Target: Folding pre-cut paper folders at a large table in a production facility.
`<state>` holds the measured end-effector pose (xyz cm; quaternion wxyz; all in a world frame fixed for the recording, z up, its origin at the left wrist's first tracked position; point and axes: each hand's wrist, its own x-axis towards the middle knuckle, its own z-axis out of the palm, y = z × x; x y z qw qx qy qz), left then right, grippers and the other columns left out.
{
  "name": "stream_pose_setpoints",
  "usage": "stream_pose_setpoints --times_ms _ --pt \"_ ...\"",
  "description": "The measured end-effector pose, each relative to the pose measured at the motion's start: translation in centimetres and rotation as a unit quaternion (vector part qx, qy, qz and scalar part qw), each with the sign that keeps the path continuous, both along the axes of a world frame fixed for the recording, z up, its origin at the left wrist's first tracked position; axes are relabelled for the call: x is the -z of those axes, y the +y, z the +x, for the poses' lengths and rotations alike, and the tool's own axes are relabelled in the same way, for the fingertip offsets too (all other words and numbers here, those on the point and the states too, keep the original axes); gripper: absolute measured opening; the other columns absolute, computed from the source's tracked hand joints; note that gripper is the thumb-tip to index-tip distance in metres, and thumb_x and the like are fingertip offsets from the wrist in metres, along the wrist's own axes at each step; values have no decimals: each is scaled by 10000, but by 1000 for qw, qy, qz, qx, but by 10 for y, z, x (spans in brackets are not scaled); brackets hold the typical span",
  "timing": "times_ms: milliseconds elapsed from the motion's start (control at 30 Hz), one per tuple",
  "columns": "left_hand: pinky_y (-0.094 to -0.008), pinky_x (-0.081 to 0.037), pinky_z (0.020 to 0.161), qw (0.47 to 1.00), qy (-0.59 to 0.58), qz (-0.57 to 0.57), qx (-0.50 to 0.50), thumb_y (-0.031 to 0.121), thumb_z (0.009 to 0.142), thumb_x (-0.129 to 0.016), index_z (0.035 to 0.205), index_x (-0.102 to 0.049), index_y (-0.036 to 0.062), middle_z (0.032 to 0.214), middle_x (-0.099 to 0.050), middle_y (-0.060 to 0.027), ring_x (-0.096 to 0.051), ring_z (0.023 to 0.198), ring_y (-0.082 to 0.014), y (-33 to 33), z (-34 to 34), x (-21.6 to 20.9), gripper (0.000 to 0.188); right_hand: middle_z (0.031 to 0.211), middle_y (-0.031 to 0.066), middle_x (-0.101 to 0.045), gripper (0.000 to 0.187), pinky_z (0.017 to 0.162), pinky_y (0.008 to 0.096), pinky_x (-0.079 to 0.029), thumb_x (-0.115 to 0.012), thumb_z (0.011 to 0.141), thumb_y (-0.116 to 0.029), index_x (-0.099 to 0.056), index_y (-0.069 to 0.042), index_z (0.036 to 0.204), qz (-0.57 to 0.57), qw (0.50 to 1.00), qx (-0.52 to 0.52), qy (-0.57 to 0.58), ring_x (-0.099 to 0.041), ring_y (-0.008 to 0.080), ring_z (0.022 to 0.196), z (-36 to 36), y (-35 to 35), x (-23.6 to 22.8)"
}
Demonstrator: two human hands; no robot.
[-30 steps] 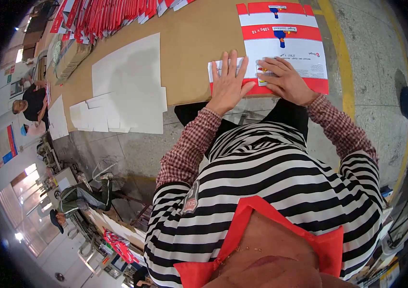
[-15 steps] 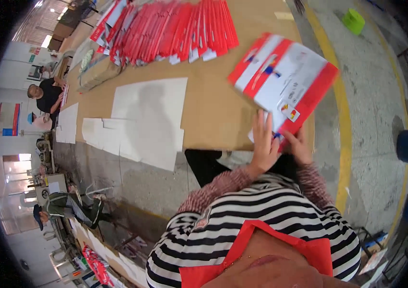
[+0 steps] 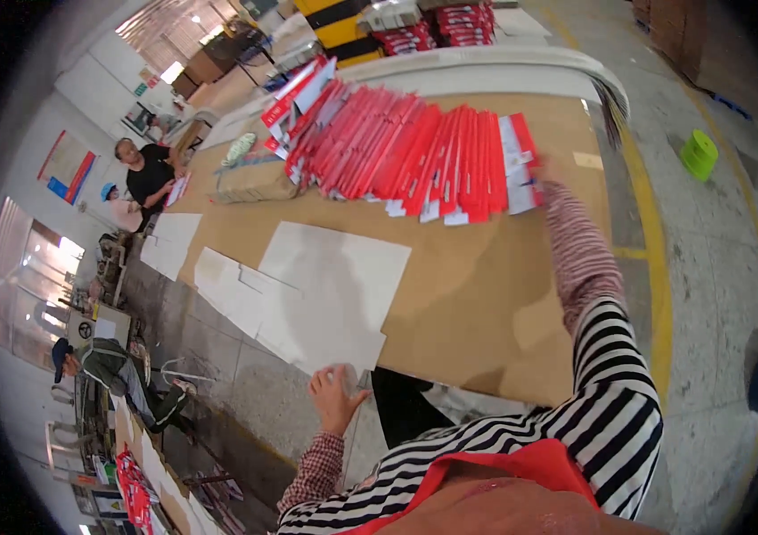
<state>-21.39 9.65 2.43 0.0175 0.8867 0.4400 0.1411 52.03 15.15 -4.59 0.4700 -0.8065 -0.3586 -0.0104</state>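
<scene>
**White sheets (image 3: 330,272) by spread left hand (image 3: 336,399), red-and-white cartons (image 3: 414,147) by blurred right hand (image 3: 546,171)**

Fingers apart, thumb out, nothing visibly gripped, at the overhanging near edge of plain, overlapping sheets. Right of that hand, bare brown counter (image 3: 459,294). Farther, at the right hand, hold impossible to tell: end carton (image 3: 519,152) of a close-packed, leaning row. Counter edge just to its right.

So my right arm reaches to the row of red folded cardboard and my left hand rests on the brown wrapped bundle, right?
Wrong about the left hand: the head view shows it at the near edge of the white sheets. Your right arm does reach to the row of red folded cardboard.
</scene>
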Motion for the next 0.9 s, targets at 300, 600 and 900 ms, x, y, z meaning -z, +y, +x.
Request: stream_pose_setpoints --times_ms 300,600,900 --pt "-405 -434 691 984 -24 60 165 65 744 -616 882 -595 90 723 -582 -77 -573 745 -277 53 -48 -63 142 1234 214 -523 441 909 455 -448 -541 911 -292 -484 -100 1303 -55 979 -196 17 -538 401 1067 -202 7 -61" --pt "-348 -433 769 844 -140 60 514 180 722 -578 991 -608 127 831 -599 -8 -575 845 -175 -82 174 -98 276 1177 111 -579 498 1049 484 -292 -711 719 -216 -575 -104 1185 -27 887 -429 -169 -481 291 1192 -394 -262 -145" --pt "-507 -367 920 837 -159 -137 505 417 746 -687 1289 -473 105 1332 -442 -161 -461 1153 -376 -136 167 1 662 994 80 -632 323 904 402 -406 -710 653 -116 -683 -111 975 -94 937 -310 -128 -567 274 944 -335 -359 -56"
